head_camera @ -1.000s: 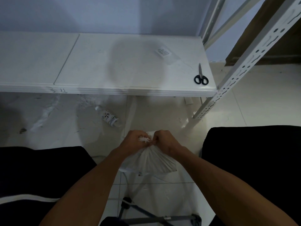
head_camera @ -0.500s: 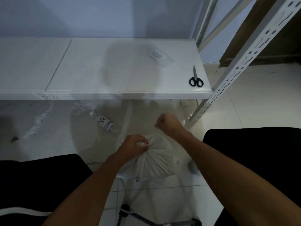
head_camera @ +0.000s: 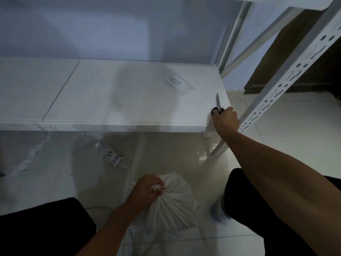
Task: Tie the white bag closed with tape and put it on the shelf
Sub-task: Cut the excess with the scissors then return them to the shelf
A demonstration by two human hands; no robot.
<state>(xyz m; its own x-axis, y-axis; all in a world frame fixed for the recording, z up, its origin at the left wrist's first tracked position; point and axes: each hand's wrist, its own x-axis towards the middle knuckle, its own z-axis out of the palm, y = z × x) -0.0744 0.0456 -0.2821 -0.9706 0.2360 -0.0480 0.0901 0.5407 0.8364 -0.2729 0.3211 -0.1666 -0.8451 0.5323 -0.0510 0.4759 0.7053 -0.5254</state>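
Note:
The white bag (head_camera: 172, 206) sits on the floor between my knees, its mouth gathered into a frayed tuft. My left hand (head_camera: 147, 188) is shut around that gathered neck. The low white shelf (head_camera: 92, 100) runs across the view in front of me. Black-handled scissors (head_camera: 217, 109) lie at its front right corner, blades pointing away. My right hand (head_camera: 225, 121) is stretched out to them, fingers curled over the handles. Whether the scissors are lifted off the shelf I cannot tell. No tape shows clearly.
A perforated white shelf post (head_camera: 287, 76) rises at the right, close to my right arm. A small labelled bottle (head_camera: 112, 157) lies on the tiled floor under the shelf edge. A clear plastic sleeve with a printed label (head_camera: 176, 82) rests on the shelf.
My right hand left the bag's neck and travelled up and right to the scissors on the shelf corner. My left hand kept hold of the bag.

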